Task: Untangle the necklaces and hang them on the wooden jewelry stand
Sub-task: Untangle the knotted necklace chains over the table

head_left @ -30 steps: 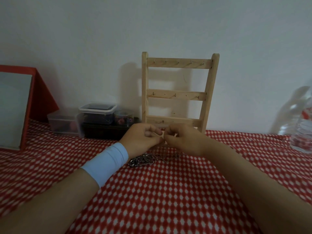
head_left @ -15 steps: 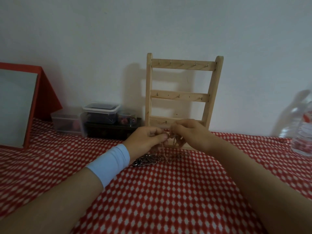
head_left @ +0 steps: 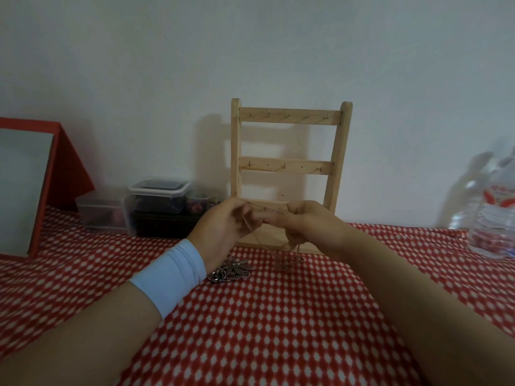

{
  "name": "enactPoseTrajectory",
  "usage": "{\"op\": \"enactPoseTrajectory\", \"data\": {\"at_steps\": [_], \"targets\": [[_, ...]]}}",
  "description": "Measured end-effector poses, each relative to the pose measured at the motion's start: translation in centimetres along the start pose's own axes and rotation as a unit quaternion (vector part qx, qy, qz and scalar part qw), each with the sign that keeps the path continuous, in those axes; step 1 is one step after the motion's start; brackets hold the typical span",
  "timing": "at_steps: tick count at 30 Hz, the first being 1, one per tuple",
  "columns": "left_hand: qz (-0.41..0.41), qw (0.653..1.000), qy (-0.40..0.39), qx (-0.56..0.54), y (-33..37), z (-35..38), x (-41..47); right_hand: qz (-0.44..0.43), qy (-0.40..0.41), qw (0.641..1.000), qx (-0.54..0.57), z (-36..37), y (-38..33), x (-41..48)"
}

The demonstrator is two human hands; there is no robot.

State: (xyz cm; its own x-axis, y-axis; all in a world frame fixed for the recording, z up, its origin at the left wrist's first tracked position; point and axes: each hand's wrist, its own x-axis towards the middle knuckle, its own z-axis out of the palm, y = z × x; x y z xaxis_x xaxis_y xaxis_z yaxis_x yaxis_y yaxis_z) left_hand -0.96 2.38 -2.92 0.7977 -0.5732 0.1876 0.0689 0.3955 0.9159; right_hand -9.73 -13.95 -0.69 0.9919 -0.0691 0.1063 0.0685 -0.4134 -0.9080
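currently the step in hand is untangling. the left hand (head_left: 223, 229) and the right hand (head_left: 309, 224) are raised just in front of the base of the wooden jewelry stand (head_left: 287, 167). each pinches a thin chain (head_left: 271, 209) between thumb and fingers. a short length runs taut between the hands, and further strands hang down toward the bench (head_left: 278, 330). a darker heap of necklaces (head_left: 232, 271) lies on the checked cloth just beside the left wrist; whether the held chain is linked to it cannot be told. the stand's rails carry no necklace, so hanging has not begun. next move, as judged: draw the hands apart slowly to open the loop, free the hanging strands, then lift the chain to a hook on the top rail (head_left: 289, 118). the chain looks fine; a hard pull would likely tighten any knot.
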Motion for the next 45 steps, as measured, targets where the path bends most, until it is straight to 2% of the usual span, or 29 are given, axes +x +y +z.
{"op": "enactPoseTrajectory", "data": {"at_steps": [2, 6, 10, 14, 15, 18, 19, 21, 23, 26, 28, 30, 31, 32, 34, 37, 39, 42, 45], "targets": [[-0.025, 0.995, -0.025, -0.09, 0.7, -0.2, -0.1, -0.005, 0.025, 0.998, -0.059, 0.0, 0.2, 0.1], [-0.049, 0.993, -0.066, -0.082, 2.0, -1.2, 0.1, -0.024, 0.139, 0.971, -0.195, -0.6, 1.6, 1.1], [-0.063, 0.986, -0.097, -0.121, 2.4, -1.7, 0.3, -0.002, 0.206, 0.967, -0.152, -1.2, 1.5, 1.6], [-0.089, 0.982, -0.106, -0.132, 1.9, -2.0, 0.2, 0.082, 0.131, 0.988, -0.008, -1.4, 0.7, 0.8], [-0.092, 0.98, -0.112, -0.135, 2.0, -2.2, 0.3, 0.104, 0.105, 0.989, -0.007, -1.7, 0.8, 0.6], [-0.093, 0.983, -0.122, -0.105, 2.5, -2.5, 0.5, 0.13, 0.026, 0.982, -0.132, -2.5, 1.2, 0.4], [-0.09, 0.989, -0.109, -0.051, 2.6, -2.6, 0.6, 0.125, 0.012, 0.977, -0.17, -2.8, 1.3, 0.4], [-0.078, 0.987, -0.061, 0.128, 2.7, -3.0, 0.7, 0.115, 0.006, 0.968, -0.222, -3.1, 1.3, 0.5], [-0.068, 0.946, -0.029, 0.315, 2.9, -3.3, 0.8, 0.113, 0.013, 0.96, -0.257, -3.5, 1.5, 0.6], [-0.033, 0.822, -0.054, 0.566, 3.3, -3.8, 1.0, 0.138, -0.019, 0.944, -0.299, -4.0, 1.5, 0.5], [-0.057, 0.737, -0.093, 0.667, 3.4, -4.1, 0.8, 0.153, -0.05, 0.93, -0.331, -4.3, 1.7, 0.4], [-0.065, 0.659, -0.098, 0.742, 3.3, -4.3, 0.6, 0.153, -0.054, 0.917, -0.364, -4.4, 1.8, 0.4], [-0.06, 0.632, -0.091, 0.768, 3.2, -4.4, 0.6, 0.151, -0.052, 0.912, -0.377, -4.3, 1.8, 0.4], [-0.053, 0.618, -0.084, 0.78, 3.0, -4.4, 0.6, 0.145, -0.054, 0.906, -0.395, -4.1, 1.7, 0.5], [-0.038, 0.616, -0.078, 0.783, 2.6, -4.2, 0.5, 0.126, -0.062, 0.893, -0.426, -3.6, 1.5, 0.5], [0.04, 0.615, -0.087, 0.783, 1.6, -3.1, 0.2, 0.075, -0.065, 0.908, -0.407, -1.9, 1.4, 0.8], [0.082, 0.631, -0.11, 0.764, 0.5, -2.2, -0.2, 0.043, -0.073, 0.92, -0.383, -0.4, 1.5, 1.0], [0.094, 0.646, -0.151, 0.743, -1.2, -1.2, -0.7, 0.031, -0.079, 0.918, -0.387, 1.2, 2.0, 1.4], [0.116, 0.672, -0.143, 0.717, -2.4, -1.6, -0.9, 0.011, -0.064, 0.915, -0.399, 1.4, 2.6, 1.6]]}}
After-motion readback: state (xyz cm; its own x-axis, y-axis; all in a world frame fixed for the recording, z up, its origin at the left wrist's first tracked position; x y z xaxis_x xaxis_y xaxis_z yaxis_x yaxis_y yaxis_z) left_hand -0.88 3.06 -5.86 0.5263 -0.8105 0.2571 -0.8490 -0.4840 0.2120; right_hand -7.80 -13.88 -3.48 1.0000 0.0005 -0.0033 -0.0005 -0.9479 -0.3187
